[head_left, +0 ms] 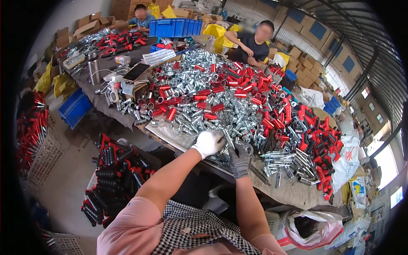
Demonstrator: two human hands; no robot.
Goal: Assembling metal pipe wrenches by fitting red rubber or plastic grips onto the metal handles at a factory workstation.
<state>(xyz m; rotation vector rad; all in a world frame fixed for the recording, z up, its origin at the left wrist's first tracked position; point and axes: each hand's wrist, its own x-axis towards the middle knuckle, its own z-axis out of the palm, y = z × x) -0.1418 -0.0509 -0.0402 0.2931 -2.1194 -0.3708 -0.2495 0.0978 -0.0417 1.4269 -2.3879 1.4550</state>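
Observation:
My left hand [210,143], in a white glove, is closed at the front edge of the bench, and its fingertips are turned away so that anything in them is hidden. Just right of it my right hand [241,161], in a grey glove, grips a slim silver metal tube [229,139] that points up and away from me. Beneath both hands a metal tray [247,148] holds small silver parts. Beyond them rises a heap of short silver tubes and fittings [199,70], with red sleeves [243,92] mixed in.
Red-and-black handles [312,140] are piled along the right, beside several silver rods [289,163]. A phone [137,72] and a steel flask [93,68] stand at the left. Two people sit across the bench near a blue crate [175,28]. Below right is an open sack [312,231].

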